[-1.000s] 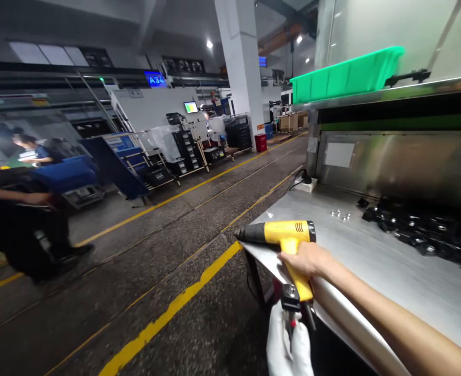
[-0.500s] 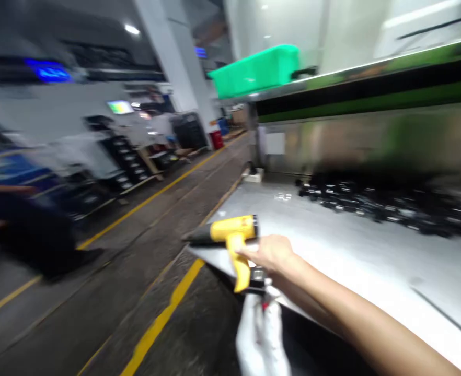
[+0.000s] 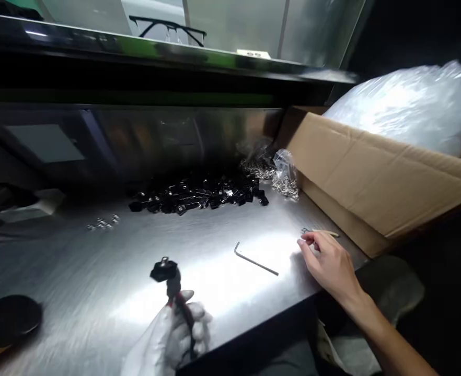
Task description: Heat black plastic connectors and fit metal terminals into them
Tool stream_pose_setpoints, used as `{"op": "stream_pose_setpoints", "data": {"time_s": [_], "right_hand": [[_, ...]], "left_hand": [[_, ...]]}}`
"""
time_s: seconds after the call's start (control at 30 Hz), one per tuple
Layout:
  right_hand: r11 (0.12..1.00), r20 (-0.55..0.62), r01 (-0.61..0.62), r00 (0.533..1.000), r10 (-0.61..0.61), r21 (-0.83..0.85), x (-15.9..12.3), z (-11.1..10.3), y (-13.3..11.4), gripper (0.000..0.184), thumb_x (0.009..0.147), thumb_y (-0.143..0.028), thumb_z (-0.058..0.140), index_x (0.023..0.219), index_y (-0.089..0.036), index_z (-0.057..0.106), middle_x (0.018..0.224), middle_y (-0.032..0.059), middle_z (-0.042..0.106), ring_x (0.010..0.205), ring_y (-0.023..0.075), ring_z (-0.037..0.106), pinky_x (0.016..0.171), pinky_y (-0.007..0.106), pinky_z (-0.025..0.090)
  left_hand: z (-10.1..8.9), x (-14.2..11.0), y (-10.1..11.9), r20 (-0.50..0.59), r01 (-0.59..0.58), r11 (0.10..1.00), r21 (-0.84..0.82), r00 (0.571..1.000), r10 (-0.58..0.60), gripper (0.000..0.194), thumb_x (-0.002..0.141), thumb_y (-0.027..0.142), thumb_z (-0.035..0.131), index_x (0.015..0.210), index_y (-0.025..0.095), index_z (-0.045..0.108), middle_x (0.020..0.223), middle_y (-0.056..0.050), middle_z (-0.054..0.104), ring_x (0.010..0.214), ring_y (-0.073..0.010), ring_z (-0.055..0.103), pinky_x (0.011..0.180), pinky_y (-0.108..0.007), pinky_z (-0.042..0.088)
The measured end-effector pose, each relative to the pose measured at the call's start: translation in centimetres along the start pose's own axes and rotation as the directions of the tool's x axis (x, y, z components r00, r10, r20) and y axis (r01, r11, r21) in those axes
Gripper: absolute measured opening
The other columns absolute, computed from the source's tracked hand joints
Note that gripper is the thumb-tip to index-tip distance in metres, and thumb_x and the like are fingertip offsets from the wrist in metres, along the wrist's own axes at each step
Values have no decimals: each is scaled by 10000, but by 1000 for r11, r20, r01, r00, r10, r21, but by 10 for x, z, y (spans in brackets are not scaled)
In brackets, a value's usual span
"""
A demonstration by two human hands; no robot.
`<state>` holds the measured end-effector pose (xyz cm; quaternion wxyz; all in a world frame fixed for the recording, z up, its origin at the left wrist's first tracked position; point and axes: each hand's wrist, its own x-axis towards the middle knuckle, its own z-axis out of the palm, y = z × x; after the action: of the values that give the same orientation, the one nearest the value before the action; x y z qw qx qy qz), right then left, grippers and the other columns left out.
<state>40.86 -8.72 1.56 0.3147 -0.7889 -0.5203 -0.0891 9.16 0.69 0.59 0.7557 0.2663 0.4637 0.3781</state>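
Black knob part (image 3: pixel 163 270), upright in my left hand (image 3: pixel 179 329), over the steel counter (image 3: pixel 77 256). Head view: the left hand is white-gloved, its grip closed around the part's dark stem. Right hand (image 3: pixel 330 263) bare, grip open, fingertips (image 3: pixel 303 241) just beside a small metal piece (image 3: pixel 307 230) at the counter's edge, near a cardboard box (image 3: pixel 371 177). A hex key (image 3: pixel 256 259) lies between the hands. Farther along the counter: a heap of black parts (image 3: pixel 199 196), small silver fittings (image 3: pixel 102 223), and clear bags of metal pieces (image 3: pixel 285 175) against the box.
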Motion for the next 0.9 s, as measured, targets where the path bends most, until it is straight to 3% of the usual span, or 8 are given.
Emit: {"op": "stream_pose_setpoints", "data": {"time_s": [0.17, 0.27, 0.37, 0.57, 0.67, 0.77, 0.83, 0.9], "right_hand": [[979, 250, 164, 950, -189, 120, -12, 27, -36, 239, 941, -372, 654, 1128, -230, 609, 1061, 45, 644, 980, 225, 597, 815, 349, 490], [966, 326, 207, 912, -248, 155, -9, 49, -63, 117, 948, -294, 634, 1036, -216, 626, 999, 61, 627, 920, 253, 580, 788, 389, 467], [962, 361, 211, 895, -262, 176, -7, 61, -71, 100, 972, -201, 545, 884, -208, 590, 894, 65, 601, 852, 265, 561, 754, 416, 438], [968, 450, 56, 878, -164, 244, -18, 46, -70, 158, 1052, -326, 412, 1028, -215, 521, 733, 1, 588, 595, 190, 564, 527, 335, 430], [908, 601, -145, 788, -135, 393, -29, 30, -84, 309, 1072, -412, 365, 1296, -259, 513, 563, -64, 519, 441, 166, 527, 399, 282, 417], [806, 661, -251, 719, -215, 536, -42, 26, -101, 375, 1060, -413, 416, 1397, -323, 553, 945, 27, 746, 912, 222, 730, 757, 343, 632], [748, 650, -281, 716, -254, 601, -48, 30, -110, 368, 1054, -377, 452, 1401, -350, 573, 1265, 23, 703, 1246, 241, 617, 1060, 426, 536], [710, 661, -317, 699, -273, 629, -50, 35, -115, 384, 1048, -339, 471, 1422, -360, 556, 1278, 9, 705, 1283, 251, 590, 1092, 459, 517]], "left_hand": [[29, -21, 6, 107, 10, 992, 122, 994, -23, 461, 894, 545, 634, 1172, 184, 559, 830, -43, 665, 622, -165, 620, 556, -305, 523], [27, -30, 3, 194, 27, 991, 128, 980, -52, 426, 972, 542, 502, 1168, 169, 563, 858, -61, 652, 640, -160, 612, 559, -298, 520], [11, -41, -13, 242, 173, 983, 57, 953, -182, 442, 978, 565, 456, 1102, 158, 574, 810, -50, 614, 563, -143, 574, 468, -272, 488], [-28, -63, -55, 231, 230, 973, 18, 946, -228, 522, 973, 586, 440, 1093, 108, 611, 793, -82, 617, 539, -143, 575, 460, -274, 497], [-42, -69, -67, 190, 202, 977, 63, 959, -211, 528, 957, 583, 490, 1077, 89, 631, 798, -93, 623, 549, -139, 572, 472, -263, 485], [-53, -70, -74, 162, 233, 967, 106, 955, -248, 511, 975, 556, 474, 1081, 83, 637, 810, -105, 638, 565, -145, 588, 489, -268, 495], [-59, -70, -77, 176, 255, 961, 108, 946, -271, 491, 988, 530, 458, 1078, 81, 638, 816, -113, 650, 576, -156, 613, 503, -278, 512], [-63, -69, -78, 202, 281, 956, 89, 934, -294, 499, 987, 535, 451, 1072, 82, 640, 801, -117, 663, 562, -173, 635, 496, -298, 528]]}}
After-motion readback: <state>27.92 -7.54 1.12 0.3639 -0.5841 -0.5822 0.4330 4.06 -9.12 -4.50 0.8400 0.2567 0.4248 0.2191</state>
